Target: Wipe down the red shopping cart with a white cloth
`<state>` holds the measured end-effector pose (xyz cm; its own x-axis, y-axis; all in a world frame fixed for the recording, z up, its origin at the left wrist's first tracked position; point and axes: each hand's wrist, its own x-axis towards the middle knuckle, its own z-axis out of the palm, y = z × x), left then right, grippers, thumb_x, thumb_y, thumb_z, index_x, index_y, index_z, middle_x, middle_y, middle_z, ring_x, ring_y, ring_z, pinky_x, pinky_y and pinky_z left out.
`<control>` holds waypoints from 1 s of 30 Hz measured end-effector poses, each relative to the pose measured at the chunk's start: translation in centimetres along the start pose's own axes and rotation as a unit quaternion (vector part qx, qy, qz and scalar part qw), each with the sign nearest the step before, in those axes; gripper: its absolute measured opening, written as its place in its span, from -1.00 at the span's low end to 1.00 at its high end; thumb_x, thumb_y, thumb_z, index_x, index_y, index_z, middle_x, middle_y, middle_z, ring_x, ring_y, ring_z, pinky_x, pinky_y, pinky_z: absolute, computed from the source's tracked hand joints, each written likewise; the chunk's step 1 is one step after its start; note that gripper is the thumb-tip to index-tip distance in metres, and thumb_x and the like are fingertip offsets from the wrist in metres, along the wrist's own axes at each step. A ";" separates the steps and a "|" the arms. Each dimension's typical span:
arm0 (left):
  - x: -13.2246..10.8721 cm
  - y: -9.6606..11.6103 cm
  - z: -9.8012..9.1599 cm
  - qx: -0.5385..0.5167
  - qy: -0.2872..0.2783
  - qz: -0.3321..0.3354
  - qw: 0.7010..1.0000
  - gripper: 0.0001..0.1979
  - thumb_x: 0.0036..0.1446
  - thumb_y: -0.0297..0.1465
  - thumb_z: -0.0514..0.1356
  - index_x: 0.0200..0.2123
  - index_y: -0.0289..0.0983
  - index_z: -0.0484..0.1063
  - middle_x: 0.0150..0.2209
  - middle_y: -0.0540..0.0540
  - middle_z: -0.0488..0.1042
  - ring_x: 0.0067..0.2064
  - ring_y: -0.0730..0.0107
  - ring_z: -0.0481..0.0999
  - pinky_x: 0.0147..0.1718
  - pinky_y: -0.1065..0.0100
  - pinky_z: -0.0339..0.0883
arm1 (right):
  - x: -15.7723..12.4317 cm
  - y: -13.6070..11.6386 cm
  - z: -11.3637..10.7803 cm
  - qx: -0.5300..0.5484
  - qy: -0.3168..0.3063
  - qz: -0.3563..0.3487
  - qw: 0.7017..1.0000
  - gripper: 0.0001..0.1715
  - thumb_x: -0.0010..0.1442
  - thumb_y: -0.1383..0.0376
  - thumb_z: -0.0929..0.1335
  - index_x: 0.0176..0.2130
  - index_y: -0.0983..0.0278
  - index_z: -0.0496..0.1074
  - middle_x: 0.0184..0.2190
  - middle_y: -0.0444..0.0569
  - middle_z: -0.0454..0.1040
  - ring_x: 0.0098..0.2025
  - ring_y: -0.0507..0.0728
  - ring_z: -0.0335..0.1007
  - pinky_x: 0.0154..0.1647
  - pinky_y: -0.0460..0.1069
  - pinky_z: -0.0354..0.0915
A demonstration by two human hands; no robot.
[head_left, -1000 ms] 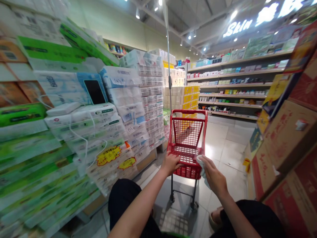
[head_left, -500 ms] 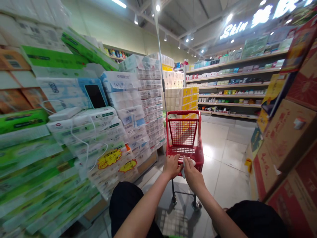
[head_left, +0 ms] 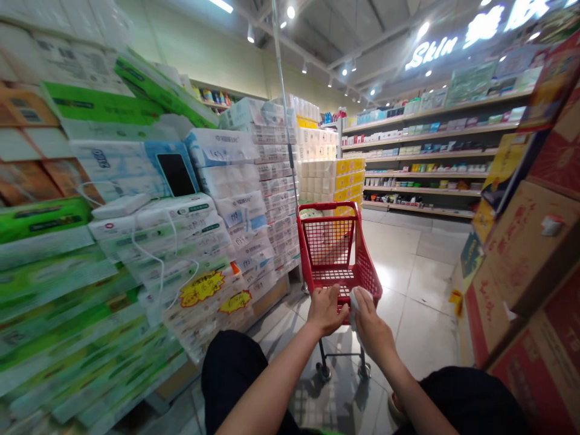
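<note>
Ceiling spotlights (head_left: 290, 11): bright, well above your left hand (head_left: 324, 311).
Skin sign (head_left: 432, 51): overexposed, haloed, high beyond your right hand (head_left: 374, 332).
Floor tiles (head_left: 417, 326): glare beyond your right hand, gridded shadow below both.
Green tissue packs (head_left: 49, 272): smeared, stretched, left of your left hand.

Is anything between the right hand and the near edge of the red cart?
Only the white cloth held in the right hand; no other obstacle is visible between it and the red cart. The left hand is close beside the cloth, on its left. Whether the cloth touches the cart is unclear.
</note>
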<state>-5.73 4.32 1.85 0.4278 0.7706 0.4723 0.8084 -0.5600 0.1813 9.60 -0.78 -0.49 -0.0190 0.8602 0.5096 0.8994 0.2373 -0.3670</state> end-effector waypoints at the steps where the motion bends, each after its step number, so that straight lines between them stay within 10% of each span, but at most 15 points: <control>1: 0.0 0.3 0.0 -0.017 0.001 0.005 1.000 -0.57 0.23 -0.24 0.06 0.12 -0.25 0.17 -0.03 -0.13 0.43 -0.04 0.18 0.42 0.04 0.12 0.16 | 0.1 -0.8 0.5 0.019 -0.004 -0.010 1.000 -0.22 0.29 0.34 0.12 0.40 0.06 -0.22 0.38 0.03 0.02 0.02 0.18 0.46 -0.27 0.01 0.51; 8: -0.5 1.2 -0.9 -0.095 0.032 0.032 0.994 -0.56 0.24 -0.22 0.10 0.16 -0.15 0.17 0.20 -0.14 0.22 0.23 0.17 0.20 0.20 0.11 0.07 | 0.2 -0.5 -0.2 0.094 -0.051 0.019 0.994 -0.18 0.33 0.27 0.11 0.40 0.03 -0.43 0.34 0.04 0.11 0.06 0.19 0.44 -0.28 0.01 0.49; 18: 0.3 3.2 -2.0 -0.129 0.009 -0.012 0.992 -0.62 0.33 -0.09 -0.03 0.01 -0.15 0.38 -0.03 -0.09 0.44 0.04 0.23 0.39 0.10 0.16 0.21 | 0.2 -0.8 0.1 0.326 -0.005 0.019 0.945 0.16 0.23 0.19 0.27 0.34 0.18 -0.72 0.40 0.25 -0.15 0.38 0.22 -0.05 0.28 0.24 0.09; 24: 1.3 4.2 -1.9 -0.069 -0.040 -0.040 0.996 -0.43 0.20 0.10 0.00 -0.06 -0.24 0.42 -0.11 -0.18 0.51 -0.04 0.10 0.46 0.05 0.09 0.27 | 0.5 1.8 -3.4 0.368 -0.118 -0.006 0.922 0.02 0.30 0.19 0.18 0.33 0.07 -0.72 0.40 0.14 -0.08 0.39 0.13 -0.09 0.31 0.25 0.00; 30: 1.6 4.3 -1.4 -0.056 -0.101 -0.047 0.992 -0.51 0.21 -0.03 0.04 0.02 -0.25 0.38 -0.08 -0.19 0.52 -0.04 0.07 0.49 0.00 0.09 0.32 | -0.5 0.2 -2.2 0.389 -0.094 0.016 0.916 -0.02 0.22 0.33 0.10 0.35 0.08 -0.68 0.42 0.05 -0.18 0.40 0.09 -0.14 0.30 0.20 0.01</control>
<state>-2.10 2.73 4.63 0.4350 0.8597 0.2678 0.8030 -0.5049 0.3166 10.77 -2.18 0.91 -0.1399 0.9174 0.3725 0.3193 0.3979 -0.8601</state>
